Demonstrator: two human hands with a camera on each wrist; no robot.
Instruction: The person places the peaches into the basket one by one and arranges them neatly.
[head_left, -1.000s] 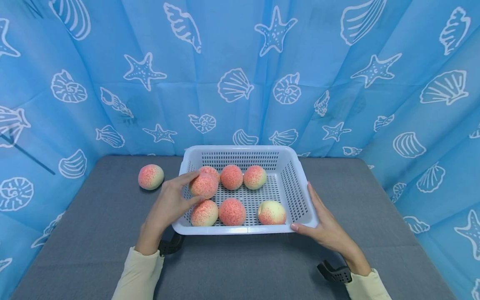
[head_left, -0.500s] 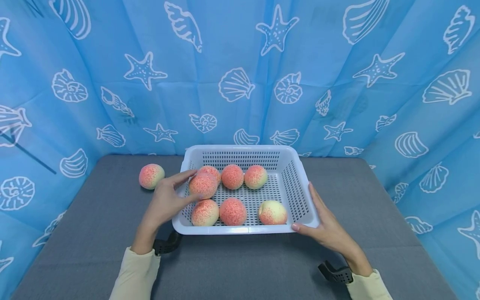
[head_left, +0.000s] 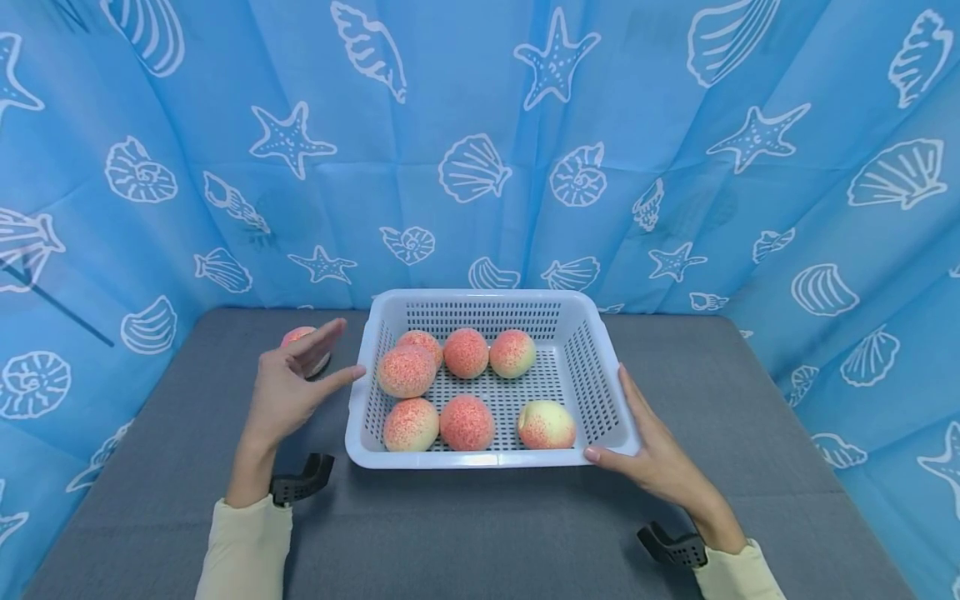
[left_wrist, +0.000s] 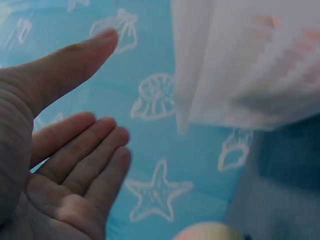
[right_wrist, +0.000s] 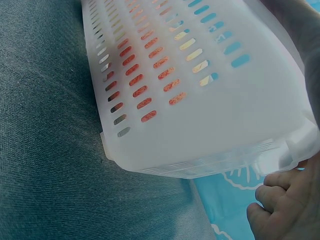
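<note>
A white slatted plastic basket [head_left: 480, 460] stands on the grey table with several pink-and-yellow peaches in it. One peach [head_left: 407, 371] leans on top of others at its left end. Left of the basket, my left hand [head_left: 281, 390] is empty, fingers extended and thumb apart. Behind that hand, partly covered by it, lies a lone peach [head_left: 296, 335] on the table; the left wrist view catches this peach [left_wrist: 209, 232] at its lower edge. My right hand [head_left: 663, 454] grips the basket's front right corner, thumb on the rim and fingers along the outer side.
A blue curtain [head_left: 495, 225] with white shells and starfish hangs close behind the basket and along both sides. Grey cloth [head_left: 480, 533] covers the table in front. Each wrist wears a black band [head_left: 671, 546].
My left hand has let go of the peach at the basket's left end and moved left, out over the rim, toward the lone peach. My right hand stays on the basket.
</note>
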